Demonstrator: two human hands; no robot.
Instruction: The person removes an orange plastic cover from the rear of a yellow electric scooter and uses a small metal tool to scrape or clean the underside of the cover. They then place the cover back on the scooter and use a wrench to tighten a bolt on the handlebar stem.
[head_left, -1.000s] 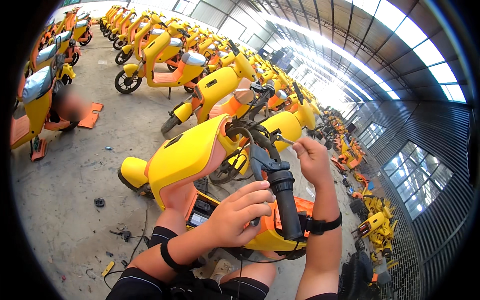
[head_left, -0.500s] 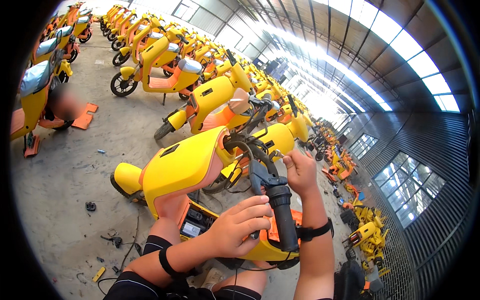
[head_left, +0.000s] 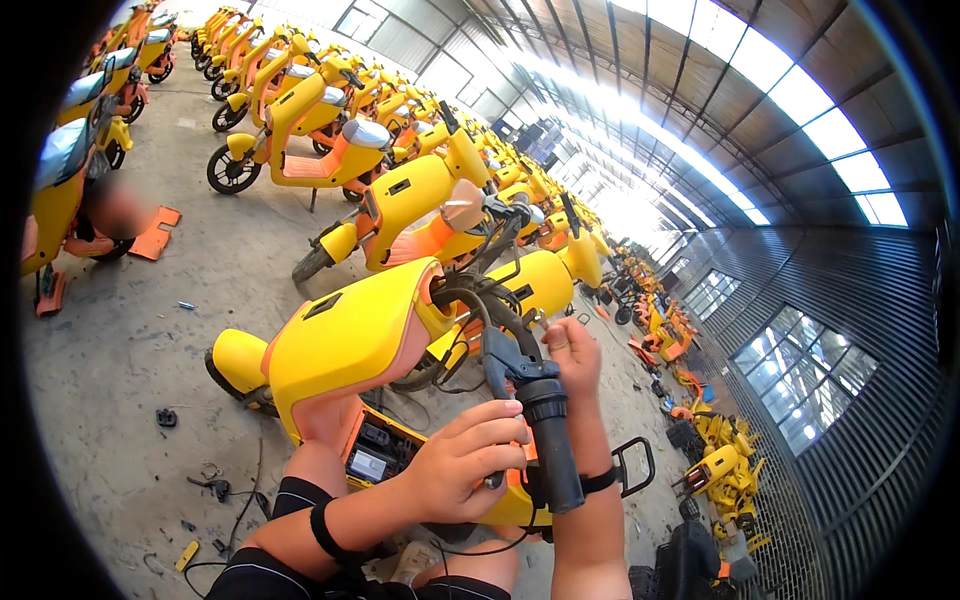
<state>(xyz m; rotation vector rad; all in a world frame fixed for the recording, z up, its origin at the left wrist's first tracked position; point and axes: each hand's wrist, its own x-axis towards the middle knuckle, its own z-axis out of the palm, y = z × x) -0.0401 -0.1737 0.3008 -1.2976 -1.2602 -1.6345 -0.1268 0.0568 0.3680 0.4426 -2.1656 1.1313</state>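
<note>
In front of me stands a yellow electric scooter point(head_left: 350, 320) with its handlebar turned towards me. My left hand point(head_left: 465, 460) is curled round the dark brake lever point(head_left: 494, 375), whose tip shows below the fingers. The black rubber grip point(head_left: 555, 450) lies just right of that hand. Beyond the grip, my right hand point(head_left: 573, 352) is a closed fist beside the brake lever bracket point(head_left: 525, 368). A small shiny metal piece point(head_left: 541, 320) shows at its fingertips, too small to name. Under the handlebar, an open compartment point(head_left: 375, 455) shows dark parts inside.
Rows of yellow scooters point(head_left: 300, 140) fill the back and left. A person works low beside a scooter point(head_left: 60, 200) at far left, near a loose orange panel point(head_left: 155, 233). Small parts and a cable point(head_left: 245, 500) lie on the floor. Yellow body parts point(head_left: 730, 470) are heaped at right.
The view has shifted, so the scooter sits slightly further left. My right fist has come lower and nearer the handlebar. My left hand keeps its hold on the lever.
</note>
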